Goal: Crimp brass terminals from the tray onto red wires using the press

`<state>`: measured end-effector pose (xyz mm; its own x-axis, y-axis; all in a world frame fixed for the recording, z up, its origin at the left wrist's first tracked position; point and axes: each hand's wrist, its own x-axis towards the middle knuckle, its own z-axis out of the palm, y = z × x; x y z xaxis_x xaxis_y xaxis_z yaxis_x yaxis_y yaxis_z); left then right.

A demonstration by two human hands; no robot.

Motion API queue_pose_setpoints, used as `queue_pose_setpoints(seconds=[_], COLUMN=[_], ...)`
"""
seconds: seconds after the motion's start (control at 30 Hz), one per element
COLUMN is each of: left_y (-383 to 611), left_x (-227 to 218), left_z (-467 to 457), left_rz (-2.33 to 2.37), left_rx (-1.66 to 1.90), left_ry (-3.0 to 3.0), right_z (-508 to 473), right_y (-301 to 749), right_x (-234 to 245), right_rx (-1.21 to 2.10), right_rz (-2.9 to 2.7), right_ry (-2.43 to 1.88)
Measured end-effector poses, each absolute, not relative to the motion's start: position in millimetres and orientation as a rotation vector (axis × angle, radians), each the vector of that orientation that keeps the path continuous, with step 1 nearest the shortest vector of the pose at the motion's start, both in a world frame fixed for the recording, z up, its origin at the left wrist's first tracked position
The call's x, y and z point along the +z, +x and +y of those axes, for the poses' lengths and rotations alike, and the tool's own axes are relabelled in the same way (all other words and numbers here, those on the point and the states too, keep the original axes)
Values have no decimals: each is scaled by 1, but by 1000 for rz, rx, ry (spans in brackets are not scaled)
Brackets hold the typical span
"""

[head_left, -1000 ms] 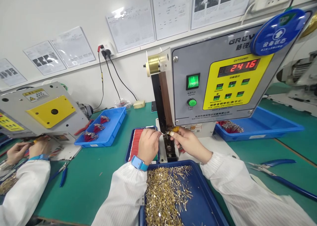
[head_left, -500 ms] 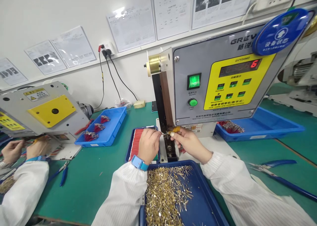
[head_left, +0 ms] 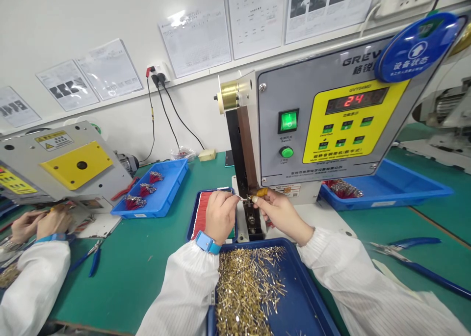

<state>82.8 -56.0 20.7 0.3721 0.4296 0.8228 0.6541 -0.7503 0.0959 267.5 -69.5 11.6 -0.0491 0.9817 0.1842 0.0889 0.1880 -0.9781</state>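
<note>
Along the green surface point(head_left: 121, 287), a benchtop terminal crimping machine point(head_left: 316, 130) stands straight ahead, its yellow-and-grey panel lit with a green switch and a red readout. A blue tray point(head_left: 386, 198) holding bundled red wires sits to its right, and blue-handled pliers point(head_left: 405, 262) lie on the surface nearer the person. To the left, a co-worker's two hands point(head_left: 53, 223) work at a second machine point(head_left: 66, 162), beside another blue tray point(head_left: 149, 203) of wire bundles.

Directly below the machine, a navy tray point(head_left: 309, 282) carries a loose heap of brass terminals point(head_left: 246, 292), their long axes lying every which way. Behind it, a smaller tray point(head_left: 193, 218) holds a neat row of red wires point(head_left: 200, 213).

The left hand point(head_left: 221, 217), with a blue wrist strap point(head_left: 208, 242), is clamped around a thin stripped wire point(head_left: 239, 197). The wire runs almost level, its tip pointing right into the crimping head point(head_left: 248, 203). The right hand point(head_left: 279, 213) comes in from the other side, fingers drawn together just beside the head, next to a small yellow piece point(head_left: 261, 192); whether they grip anything is impossible to tell.
</note>
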Motion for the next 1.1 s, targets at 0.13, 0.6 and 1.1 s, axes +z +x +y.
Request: queue_pose_setpoints(seconds=[0.13,0.6,1.1], left_y=[82,83,82], left_x=[18,20,17], left_z=[-54,-56,-55], left_rz=[-991,-988,-992], left_rx=[-1258,-1323,-1256], left_ry=[-2416,-2393,-2448], right_z=[-71,-71,-72], right_y=[267,267,267], right_x=[12,14,15], right_rx=[1049,1071,1075], right_rz=[-1380,-1367,-1357], right_ry=[-1129,-1119,-1119])
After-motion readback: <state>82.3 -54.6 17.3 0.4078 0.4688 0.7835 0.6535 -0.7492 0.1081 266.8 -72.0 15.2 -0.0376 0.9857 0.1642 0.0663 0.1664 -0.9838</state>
